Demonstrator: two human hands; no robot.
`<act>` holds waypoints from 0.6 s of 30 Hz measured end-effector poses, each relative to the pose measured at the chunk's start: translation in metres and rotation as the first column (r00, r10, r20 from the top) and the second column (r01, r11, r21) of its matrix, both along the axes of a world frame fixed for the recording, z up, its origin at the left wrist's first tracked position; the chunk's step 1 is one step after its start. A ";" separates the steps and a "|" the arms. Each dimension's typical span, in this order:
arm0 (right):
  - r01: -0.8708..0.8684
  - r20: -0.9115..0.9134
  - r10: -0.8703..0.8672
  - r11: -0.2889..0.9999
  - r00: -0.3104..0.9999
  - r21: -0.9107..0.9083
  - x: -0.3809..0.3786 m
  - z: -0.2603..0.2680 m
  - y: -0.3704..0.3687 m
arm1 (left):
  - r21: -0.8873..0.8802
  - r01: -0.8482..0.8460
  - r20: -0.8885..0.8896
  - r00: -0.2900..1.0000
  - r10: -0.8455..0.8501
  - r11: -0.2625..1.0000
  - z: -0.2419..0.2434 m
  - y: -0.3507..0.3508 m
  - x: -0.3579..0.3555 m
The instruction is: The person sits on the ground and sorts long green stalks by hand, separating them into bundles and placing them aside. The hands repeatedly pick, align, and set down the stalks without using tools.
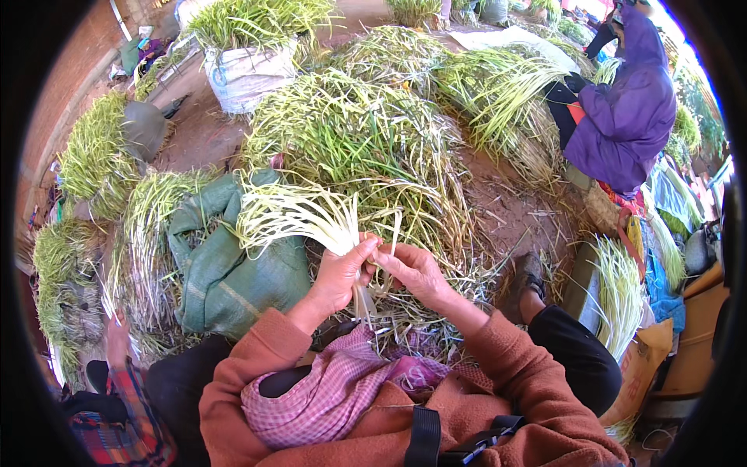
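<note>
My left hand [341,274] is closed around a bunch of pale yellow-green leafy stalks [303,219]. The leaves fan out to the left and the white ends hang below the fist. My right hand [415,273] is right beside it, its fingertips pinching a thin pale leaf strand [397,227] near the bunch. A large heap of green and yellowing stalks [356,128] lies just beyond both hands. A green woven sack [242,286] lies to the left of my left hand.
A person in purple [627,105] sits at the right beside more stalks [513,87]. A person in a plaid sleeve [131,397] holds stalks at the lower left. A white sack [248,76] full of greens stands beyond. Pale stalks [618,298] lie at my right, beyond my knee.
</note>
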State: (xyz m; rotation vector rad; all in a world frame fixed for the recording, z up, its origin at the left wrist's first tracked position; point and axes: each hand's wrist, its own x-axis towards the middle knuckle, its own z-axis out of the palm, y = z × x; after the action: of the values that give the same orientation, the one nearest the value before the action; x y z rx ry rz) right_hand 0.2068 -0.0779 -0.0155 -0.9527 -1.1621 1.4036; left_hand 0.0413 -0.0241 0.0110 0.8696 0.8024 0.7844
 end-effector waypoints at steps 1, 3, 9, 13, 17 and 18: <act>0.109 0.001 -0.109 0.991 0.994 -0.075 -0.003 0.000 0.002 | -0.007 0.001 0.013 1.000 -0.001 1.000 0.000 0.000 0.000; 0.244 -0.087 -0.262 0.953 0.961 -0.178 0.001 -0.002 0.007 | -0.017 0.012 0.075 0.997 -0.011 1.000 -0.001 0.003 -0.003; 0.514 -0.066 -0.530 0.840 0.845 -0.171 0.060 -0.023 0.015 | -0.042 0.102 0.068 0.993 -0.099 0.994 -0.006 0.029 -0.027; 0.616 -0.114 -0.636 0.769 0.763 -0.172 0.101 -0.047 0.023 | -0.036 0.075 0.003 0.997 -0.075 0.997 -0.005 0.050 -0.049; 0.695 -0.088 -0.723 0.686 0.686 -0.217 0.143 -0.069 0.029 | -0.037 0.040 -0.002 0.999 -0.040 0.999 -0.004 0.066 -0.072; 0.698 -0.084 -0.723 0.686 0.686 -0.206 0.153 -0.075 0.030 | -0.033 0.047 0.001 0.999 -0.047 0.998 -0.004 0.068 -0.077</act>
State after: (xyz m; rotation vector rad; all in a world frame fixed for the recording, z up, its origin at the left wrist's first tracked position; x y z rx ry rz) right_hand 0.3595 -0.0478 -0.0909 -1.2108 -0.4477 0.8971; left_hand -0.0357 0.0441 0.0069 0.8560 0.7899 0.7275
